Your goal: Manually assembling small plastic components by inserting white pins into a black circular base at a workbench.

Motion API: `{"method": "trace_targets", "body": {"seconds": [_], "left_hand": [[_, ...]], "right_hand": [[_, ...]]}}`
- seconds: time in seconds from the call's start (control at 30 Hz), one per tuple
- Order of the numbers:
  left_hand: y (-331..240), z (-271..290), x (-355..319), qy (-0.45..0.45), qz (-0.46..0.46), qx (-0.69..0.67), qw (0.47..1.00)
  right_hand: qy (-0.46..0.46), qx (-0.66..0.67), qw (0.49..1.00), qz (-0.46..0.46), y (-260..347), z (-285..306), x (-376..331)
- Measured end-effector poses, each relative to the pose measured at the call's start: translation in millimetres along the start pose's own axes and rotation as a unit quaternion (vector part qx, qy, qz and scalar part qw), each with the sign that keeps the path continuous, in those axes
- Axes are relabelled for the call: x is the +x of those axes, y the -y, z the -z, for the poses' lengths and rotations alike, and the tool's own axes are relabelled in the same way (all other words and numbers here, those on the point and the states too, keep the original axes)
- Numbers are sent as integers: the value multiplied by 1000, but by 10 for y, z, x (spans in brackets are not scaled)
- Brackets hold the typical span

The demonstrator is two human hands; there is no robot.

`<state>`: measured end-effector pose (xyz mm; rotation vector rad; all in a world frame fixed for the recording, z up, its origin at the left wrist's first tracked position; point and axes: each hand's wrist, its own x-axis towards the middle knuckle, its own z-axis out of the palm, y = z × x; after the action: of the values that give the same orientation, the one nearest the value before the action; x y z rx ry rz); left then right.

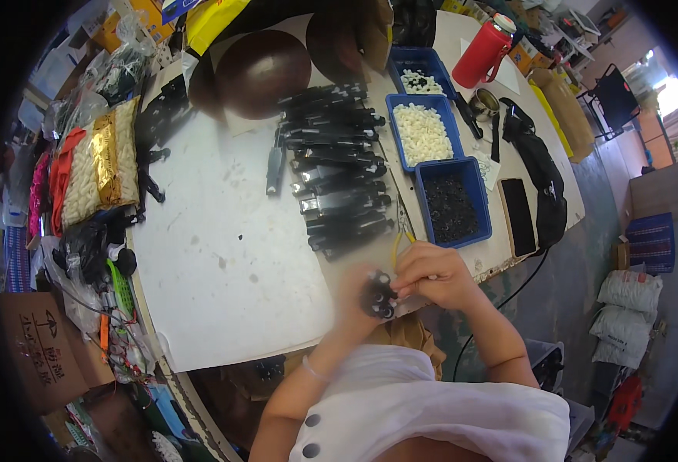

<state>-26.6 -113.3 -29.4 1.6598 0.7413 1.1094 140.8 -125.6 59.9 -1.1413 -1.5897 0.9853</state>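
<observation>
My left hand, smeared by motion, is closed around a bundle of black rods with round, ring-like ends turned up. Close against those ends, my right hand has its fingertips pinched together. A small pale piece shows at its fingers; its exact kind cannot be made out. Beyond my hands, a long row of black rod-like parts with silvery bits lies side by side on the table. Yellow-handled pliers rest just past my right hand.
Blue bins hold small white pieces and small black pieces. To their right are a phone, a black pouch and a red flask. A dark brown round object stands at the back. Bagged goods crowd the left edge.
</observation>
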Motion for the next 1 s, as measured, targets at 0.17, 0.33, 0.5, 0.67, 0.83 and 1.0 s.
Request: {"method": "trace_targets", "body": {"seconds": [0.17, 0.33, 0.5, 0.67, 0.83, 1.0], "left_hand": [[36, -15, -4, -10, -10, 5, 1000], [-51, -2, 46, 11, 10, 10, 1000], [-72, -13, 63, -31, -19, 22, 999], [-95, -38, 48, -27, 8, 29, 999], [-18, -4, -6, -18, 30, -3, 999], [40, -21, -42, -9, 45, 17, 999]], "right_hand": [[24, -29, 999, 30, -5, 41, 8], [32, -197, 975, 97, 267, 116, 45], [223, -510, 816, 155, 636, 124, 156], [258, -617, 725, 164, 760, -61, 205], [318, -484, 807, 113, 752, 59, 434], [380, -477, 791, 52, 868, 239, 563]]}}
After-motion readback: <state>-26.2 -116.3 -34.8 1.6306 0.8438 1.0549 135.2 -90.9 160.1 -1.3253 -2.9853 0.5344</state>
